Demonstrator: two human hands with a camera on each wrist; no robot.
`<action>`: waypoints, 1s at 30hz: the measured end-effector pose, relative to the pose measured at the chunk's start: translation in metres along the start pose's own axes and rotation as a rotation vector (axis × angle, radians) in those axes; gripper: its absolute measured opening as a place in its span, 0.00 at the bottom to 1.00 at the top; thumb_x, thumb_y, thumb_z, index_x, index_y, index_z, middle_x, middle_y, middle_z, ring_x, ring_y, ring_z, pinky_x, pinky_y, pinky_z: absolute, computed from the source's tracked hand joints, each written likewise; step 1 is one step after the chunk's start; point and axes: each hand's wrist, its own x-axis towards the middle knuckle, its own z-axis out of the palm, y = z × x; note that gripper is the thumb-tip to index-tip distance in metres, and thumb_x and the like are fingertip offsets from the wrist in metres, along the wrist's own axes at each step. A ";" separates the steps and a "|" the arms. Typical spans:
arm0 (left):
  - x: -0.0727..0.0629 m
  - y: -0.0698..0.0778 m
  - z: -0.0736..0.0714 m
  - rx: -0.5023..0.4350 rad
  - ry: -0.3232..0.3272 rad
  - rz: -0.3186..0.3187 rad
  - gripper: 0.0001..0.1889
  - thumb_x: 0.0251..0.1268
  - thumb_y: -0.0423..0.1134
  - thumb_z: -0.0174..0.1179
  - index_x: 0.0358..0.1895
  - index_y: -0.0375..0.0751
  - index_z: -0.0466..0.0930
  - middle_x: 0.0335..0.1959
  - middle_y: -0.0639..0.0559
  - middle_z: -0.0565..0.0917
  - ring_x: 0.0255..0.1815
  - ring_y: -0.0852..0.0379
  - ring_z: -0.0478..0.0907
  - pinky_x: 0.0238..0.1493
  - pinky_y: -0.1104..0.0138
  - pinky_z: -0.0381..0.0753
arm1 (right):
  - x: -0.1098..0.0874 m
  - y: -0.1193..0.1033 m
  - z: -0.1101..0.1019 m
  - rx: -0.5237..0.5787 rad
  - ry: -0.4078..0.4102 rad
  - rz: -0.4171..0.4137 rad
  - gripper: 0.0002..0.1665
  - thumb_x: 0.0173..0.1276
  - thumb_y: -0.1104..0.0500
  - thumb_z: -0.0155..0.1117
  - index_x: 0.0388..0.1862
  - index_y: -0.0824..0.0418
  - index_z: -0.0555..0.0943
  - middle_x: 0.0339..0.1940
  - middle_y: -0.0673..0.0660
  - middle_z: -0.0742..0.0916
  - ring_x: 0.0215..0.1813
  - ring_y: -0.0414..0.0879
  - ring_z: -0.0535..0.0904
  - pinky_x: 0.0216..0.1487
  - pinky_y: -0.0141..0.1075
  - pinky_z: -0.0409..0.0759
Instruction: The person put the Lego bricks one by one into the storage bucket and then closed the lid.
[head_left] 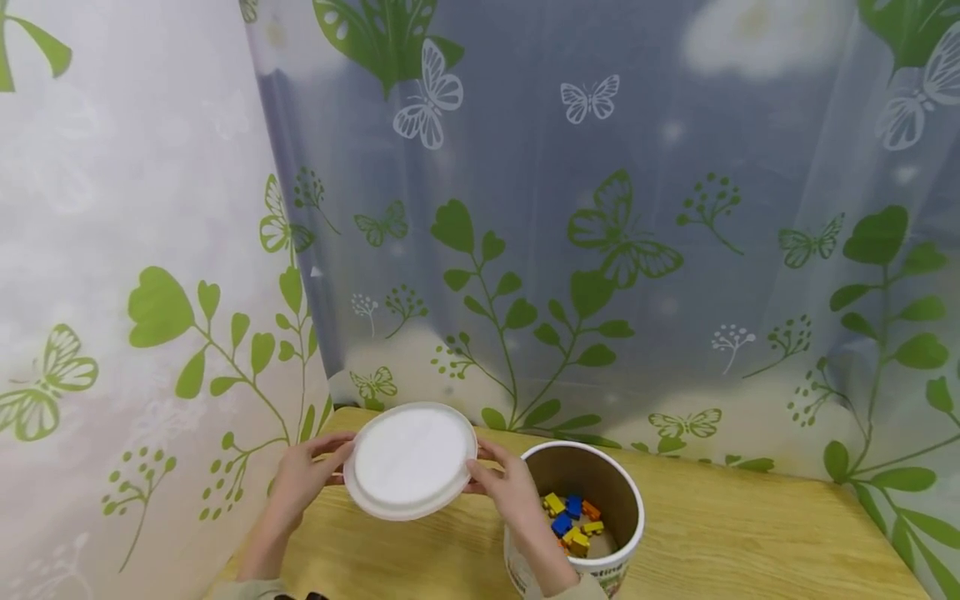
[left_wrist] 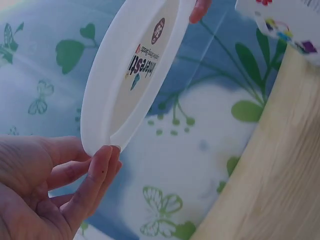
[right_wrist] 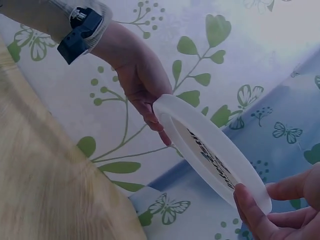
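A round white lid (head_left: 411, 461) is held up between both hands, tilted, above the wooden table. My left hand (head_left: 303, 477) pinches its left edge, and my right hand (head_left: 510, 483) pinches the right edge. Both wrist views show printed lettering on the lid's other face (left_wrist: 145, 62). Just right of the lid stands an uncovered white bucket (head_left: 636, 533), partly hidden by my right forearm. Inside it lie several small toy pieces (head_left: 576, 540) in yellow, blue and orange; their exact kind is hard to make out.
The wood-grain table (head_left: 750, 533) runs along the bottom and ends against a curtain (head_left: 510, 275) printed with leaves and butterflies. A pale wall covering (head_left: 150, 250) with the same pattern rises on the left. A dark camera (right_wrist: 82, 32) is strapped to the left wrist.
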 end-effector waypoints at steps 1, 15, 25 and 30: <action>0.000 0.003 0.003 -0.014 -0.007 0.008 0.18 0.75 0.36 0.59 0.60 0.27 0.80 0.58 0.30 0.81 0.37 0.57 0.86 0.37 0.67 0.88 | -0.001 -0.002 -0.004 0.009 -0.002 -0.004 0.31 0.77 0.66 0.58 0.73 0.77 0.64 0.59 0.73 0.79 0.43 0.53 0.87 0.46 0.40 0.88; 0.005 0.029 0.062 -0.126 -0.068 0.077 0.16 0.74 0.35 0.61 0.60 0.32 0.82 0.55 0.34 0.83 0.40 0.52 0.87 0.38 0.65 0.89 | -0.017 -0.021 -0.064 -0.007 0.092 0.026 0.33 0.75 0.63 0.62 0.76 0.67 0.66 0.63 0.70 0.78 0.44 0.48 0.86 0.46 0.35 0.87; 0.005 0.040 0.113 -0.210 -0.121 0.143 0.16 0.71 0.35 0.64 0.59 0.40 0.84 0.50 0.39 0.85 0.41 0.49 0.88 0.38 0.59 0.90 | -0.035 -0.023 -0.112 -0.013 0.153 0.064 0.31 0.76 0.61 0.61 0.76 0.55 0.69 0.64 0.67 0.78 0.48 0.48 0.86 0.51 0.39 0.87; 0.004 0.044 0.129 -0.253 -0.161 0.161 0.15 0.71 0.35 0.64 0.58 0.38 0.84 0.50 0.38 0.84 0.41 0.47 0.88 0.38 0.59 0.90 | -0.043 -0.022 -0.128 -0.030 0.180 0.059 0.32 0.77 0.62 0.59 0.77 0.59 0.67 0.65 0.69 0.76 0.47 0.45 0.85 0.49 0.36 0.86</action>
